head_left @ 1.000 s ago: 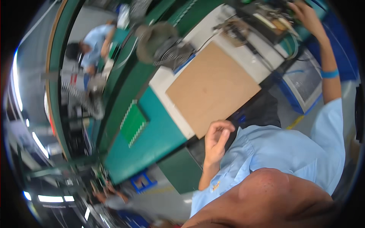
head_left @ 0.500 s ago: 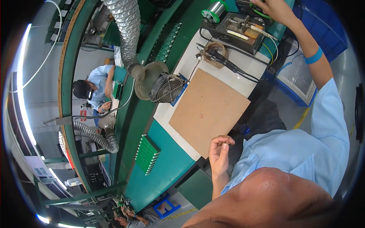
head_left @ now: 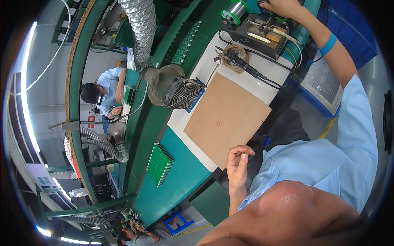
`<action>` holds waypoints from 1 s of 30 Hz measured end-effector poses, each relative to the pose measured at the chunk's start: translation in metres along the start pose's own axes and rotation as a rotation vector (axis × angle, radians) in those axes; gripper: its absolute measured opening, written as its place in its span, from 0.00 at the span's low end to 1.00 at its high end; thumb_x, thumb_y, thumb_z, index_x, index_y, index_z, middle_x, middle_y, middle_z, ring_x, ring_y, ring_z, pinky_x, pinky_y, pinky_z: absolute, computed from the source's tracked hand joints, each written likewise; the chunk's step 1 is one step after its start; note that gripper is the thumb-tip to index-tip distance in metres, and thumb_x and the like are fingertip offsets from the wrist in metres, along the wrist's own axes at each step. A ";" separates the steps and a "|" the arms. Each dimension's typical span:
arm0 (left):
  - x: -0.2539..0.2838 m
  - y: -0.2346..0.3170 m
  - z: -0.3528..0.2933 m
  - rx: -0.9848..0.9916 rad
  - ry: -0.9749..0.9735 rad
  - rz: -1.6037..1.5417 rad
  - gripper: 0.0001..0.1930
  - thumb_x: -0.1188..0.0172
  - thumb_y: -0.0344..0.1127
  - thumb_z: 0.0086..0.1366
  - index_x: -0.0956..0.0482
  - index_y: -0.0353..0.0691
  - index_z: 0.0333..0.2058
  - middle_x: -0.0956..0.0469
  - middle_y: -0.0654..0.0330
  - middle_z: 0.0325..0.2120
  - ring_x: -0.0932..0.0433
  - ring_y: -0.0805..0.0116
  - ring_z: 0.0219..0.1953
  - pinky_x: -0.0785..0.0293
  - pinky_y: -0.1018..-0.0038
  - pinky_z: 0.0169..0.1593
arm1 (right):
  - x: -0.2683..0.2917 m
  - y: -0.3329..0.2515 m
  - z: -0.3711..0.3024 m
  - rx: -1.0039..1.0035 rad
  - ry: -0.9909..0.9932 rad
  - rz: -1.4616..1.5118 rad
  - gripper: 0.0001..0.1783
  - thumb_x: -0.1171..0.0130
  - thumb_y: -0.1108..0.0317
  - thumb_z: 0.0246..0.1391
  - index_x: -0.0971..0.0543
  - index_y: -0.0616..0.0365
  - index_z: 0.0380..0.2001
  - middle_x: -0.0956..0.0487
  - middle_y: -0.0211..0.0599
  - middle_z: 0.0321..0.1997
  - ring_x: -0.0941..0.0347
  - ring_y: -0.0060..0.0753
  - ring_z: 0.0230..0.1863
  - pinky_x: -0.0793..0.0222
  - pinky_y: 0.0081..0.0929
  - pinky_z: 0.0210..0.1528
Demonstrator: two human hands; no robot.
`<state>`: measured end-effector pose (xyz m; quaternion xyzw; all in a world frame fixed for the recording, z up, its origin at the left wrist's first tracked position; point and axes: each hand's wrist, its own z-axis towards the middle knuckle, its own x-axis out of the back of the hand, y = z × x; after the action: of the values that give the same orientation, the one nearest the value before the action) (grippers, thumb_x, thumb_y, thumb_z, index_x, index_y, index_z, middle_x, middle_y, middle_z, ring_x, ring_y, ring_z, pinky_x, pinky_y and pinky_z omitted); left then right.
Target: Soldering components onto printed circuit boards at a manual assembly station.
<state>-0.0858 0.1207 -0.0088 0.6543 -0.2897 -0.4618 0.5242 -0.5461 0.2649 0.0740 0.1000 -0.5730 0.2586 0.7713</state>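
Observation:
My left hand (head_left: 238, 165) is held near my body, just off the near corner of a tan square board (head_left: 227, 121). Its fingers are curled together with the thumb against them, and nothing shows in them. At the top edge my right hand (head_left: 285, 7) reaches over the far end of the bench, beside a dark soldering stand (head_left: 258, 35) and a green object (head_left: 280, 18). The picture's edge cuts off part of this hand, so its grip is unclear. A spool of solder wire (head_left: 234, 12) stands by it. The soldering iron (head_left: 242, 62) rests at a round holder (head_left: 234, 58).
A small fan (head_left: 183, 95) and a silver duct hood (head_left: 162, 86) stand behind the board. Green circuit boards (head_left: 159, 165) lie on the teal mat (head_left: 180, 192); another circuit board (head_left: 183, 43) lies farther back. A co-worker (head_left: 107, 92) sits across the bench. Blue crates (head_left: 349, 33) stand at right.
My right hand has moved slightly left and down, over the far end of the soldering stand. The view has shifted a little; my left hand keeps its curled pose.

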 end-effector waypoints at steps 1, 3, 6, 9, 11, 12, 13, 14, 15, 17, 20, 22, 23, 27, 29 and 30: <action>0.001 0.000 -0.001 -0.001 0.000 -0.002 0.08 0.50 0.30 0.73 0.30 0.35 0.47 0.26 0.51 0.39 0.28 0.61 0.42 0.32 0.69 0.50 | -0.004 -0.002 0.002 0.016 0.015 0.002 0.24 0.43 0.53 0.59 0.18 0.66 0.24 0.18 0.51 0.27 0.23 0.59 0.29 0.25 0.45 0.33; 0.002 -0.001 -0.001 -0.003 -0.002 -0.004 0.08 0.50 0.30 0.72 0.30 0.34 0.47 0.26 0.51 0.39 0.28 0.61 0.42 0.32 0.69 0.50 | -0.010 -0.006 0.003 0.044 0.045 0.007 0.25 0.44 0.53 0.60 0.19 0.67 0.25 0.18 0.51 0.28 0.23 0.59 0.30 0.25 0.44 0.34; 0.005 0.000 -0.002 -0.002 -0.001 0.000 0.09 0.49 0.29 0.72 0.30 0.34 0.47 0.25 0.51 0.40 0.27 0.63 0.42 0.31 0.70 0.50 | -0.020 -0.001 0.001 0.072 0.038 0.037 0.23 0.43 0.54 0.60 0.19 0.67 0.25 0.18 0.50 0.28 0.23 0.58 0.30 0.25 0.44 0.34; 0.005 0.001 -0.001 0.002 -0.009 0.006 0.10 0.47 0.28 0.71 0.29 0.34 0.48 0.24 0.51 0.41 0.27 0.64 0.43 0.31 0.71 0.51 | -0.025 0.001 0.001 0.097 0.031 0.078 0.22 0.42 0.55 0.59 0.18 0.67 0.26 0.18 0.49 0.28 0.23 0.56 0.29 0.25 0.42 0.34; 0.005 0.003 0.001 -0.001 -0.027 0.006 0.10 0.47 0.28 0.71 0.29 0.34 0.48 0.25 0.51 0.41 0.27 0.64 0.43 0.31 0.71 0.51 | -0.027 0.000 0.004 0.112 0.026 0.104 0.21 0.41 0.56 0.59 0.18 0.67 0.26 0.18 0.48 0.29 0.23 0.54 0.29 0.25 0.42 0.34; 0.004 0.004 0.002 -0.003 -0.035 0.006 0.10 0.47 0.28 0.71 0.29 0.34 0.48 0.25 0.52 0.41 0.27 0.64 0.43 0.31 0.71 0.51 | -0.028 -0.001 0.003 0.119 0.025 0.118 0.20 0.41 0.57 0.58 0.18 0.67 0.27 0.18 0.48 0.29 0.23 0.54 0.29 0.25 0.41 0.34; 0.004 0.005 0.004 -0.005 -0.044 0.007 0.10 0.47 0.28 0.71 0.29 0.34 0.48 0.25 0.52 0.41 0.27 0.64 0.43 0.31 0.71 0.51 | -0.030 0.002 0.003 0.126 0.023 0.132 0.20 0.40 0.57 0.58 0.18 0.67 0.27 0.18 0.47 0.29 0.23 0.53 0.29 0.25 0.41 0.35; 0.003 0.006 0.004 -0.006 -0.042 0.005 0.10 0.47 0.28 0.71 0.29 0.34 0.48 0.25 0.52 0.41 0.27 0.64 0.43 0.31 0.71 0.51 | -0.033 0.006 0.003 0.136 0.020 0.143 0.19 0.40 0.58 0.58 0.18 0.67 0.27 0.18 0.47 0.29 0.23 0.52 0.29 0.25 0.40 0.35; 0.002 0.007 0.005 0.003 -0.050 0.020 0.09 0.47 0.28 0.71 0.29 0.33 0.48 0.25 0.51 0.41 0.27 0.64 0.43 0.31 0.71 0.51 | -0.036 0.012 0.002 0.146 0.017 0.155 0.19 0.40 0.59 0.58 0.18 0.67 0.27 0.18 0.47 0.29 0.24 0.52 0.29 0.25 0.40 0.35; -0.001 0.010 0.008 0.019 -0.070 0.052 0.09 0.48 0.27 0.71 0.29 0.33 0.48 0.25 0.51 0.41 0.27 0.63 0.42 0.31 0.69 0.51 | -0.041 0.020 0.002 0.164 0.014 0.179 0.17 0.39 0.60 0.57 0.18 0.67 0.28 0.18 0.46 0.29 0.24 0.50 0.29 0.25 0.39 0.35; -0.009 0.023 0.016 0.032 -0.095 0.112 0.09 0.48 0.27 0.71 0.30 0.33 0.48 0.25 0.51 0.41 0.27 0.63 0.42 0.30 0.69 0.51 | -0.052 0.036 -0.003 0.184 0.007 0.220 0.16 0.38 0.61 0.56 0.18 0.67 0.29 0.18 0.45 0.30 0.24 0.48 0.29 0.25 0.38 0.35; -0.015 0.039 0.025 0.038 -0.127 0.195 0.10 0.47 0.26 0.70 0.30 0.33 0.49 0.25 0.51 0.41 0.27 0.64 0.43 0.30 0.70 0.51 | -0.059 0.047 -0.012 0.195 0.003 0.248 0.15 0.37 0.62 0.56 0.17 0.67 0.29 0.18 0.44 0.30 0.24 0.47 0.29 0.25 0.37 0.35; -0.018 0.047 0.031 0.040 -0.147 0.237 0.11 0.47 0.26 0.70 0.30 0.33 0.49 0.24 0.51 0.42 0.27 0.64 0.43 0.31 0.70 0.51 | -0.064 0.062 -0.021 0.197 0.004 0.260 0.15 0.36 0.63 0.56 0.17 0.67 0.30 0.18 0.44 0.30 0.24 0.46 0.29 0.25 0.37 0.35; -0.030 0.080 0.072 -0.090 -0.246 0.590 0.16 0.42 0.26 0.66 0.28 0.33 0.51 0.24 0.53 0.44 0.26 0.62 0.44 0.31 0.70 0.53 | -0.056 0.059 -0.050 0.211 0.008 0.317 0.13 0.35 0.65 0.55 0.17 0.67 0.31 0.18 0.42 0.31 0.24 0.43 0.29 0.26 0.35 0.36; -0.041 0.091 0.103 -0.283 -0.328 0.873 0.19 0.38 0.28 0.63 0.27 0.34 0.52 0.25 0.54 0.46 0.27 0.59 0.46 0.31 0.68 0.53 | -0.047 0.045 -0.055 0.218 0.010 0.340 0.12 0.34 0.66 0.54 0.17 0.67 0.31 0.18 0.42 0.31 0.25 0.42 0.29 0.26 0.34 0.36; -0.047 0.096 0.119 -0.347 -0.352 0.938 0.20 0.37 0.29 0.62 0.26 0.35 0.52 0.25 0.54 0.47 0.28 0.57 0.48 0.32 0.67 0.54 | -0.038 0.028 -0.058 0.227 0.010 0.353 0.12 0.34 0.66 0.54 0.17 0.67 0.32 0.18 0.41 0.31 0.25 0.41 0.29 0.26 0.34 0.36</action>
<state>-0.2027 0.0840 0.0937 0.2707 -0.5542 -0.3217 0.7184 -0.5199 0.3037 0.0157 0.0830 -0.5450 0.4532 0.7005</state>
